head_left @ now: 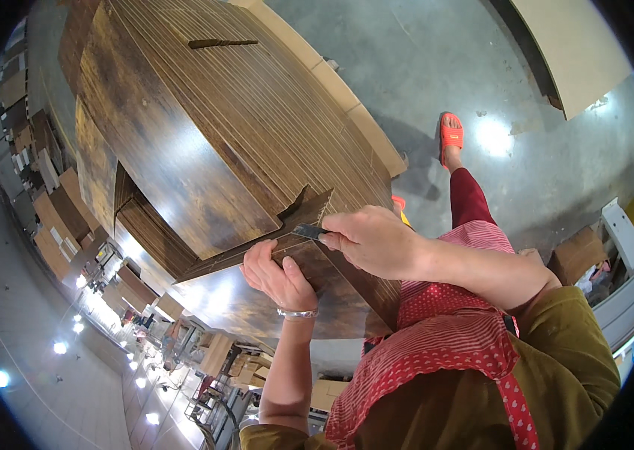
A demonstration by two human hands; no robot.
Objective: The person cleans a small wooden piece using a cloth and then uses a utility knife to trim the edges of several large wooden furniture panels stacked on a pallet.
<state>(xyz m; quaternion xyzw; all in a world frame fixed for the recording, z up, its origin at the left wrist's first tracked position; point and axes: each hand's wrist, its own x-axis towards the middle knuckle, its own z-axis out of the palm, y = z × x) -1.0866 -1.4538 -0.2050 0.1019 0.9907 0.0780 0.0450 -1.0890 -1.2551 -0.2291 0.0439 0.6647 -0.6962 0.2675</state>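
Note:
A brown wood-grain panel [339, 289] lies at the near end of a large stack of similar panels [257, 97]. My left hand [279, 279] grips this panel, with its fingers over the upper edge and its thumb on the glossy face. Between the fingers and thumb of my right hand [377, 238] is a small dark flat blade-like tool [308, 231]; its exact kind is not clear. The tool touches or nearly touches the panel's edge, just right of my left fingertips. Beside it, the edge of a neighbouring panel has a jagged dark notch [298, 204].
A thin dark strip [223, 43] lies across the stack's far part. Tan board [324, 75] lines its right side. A pale panel [576, 49] stands at the upper right above the grey floor [399, 60]. Cardboard boxes [62, 217] and boards fill the left background.

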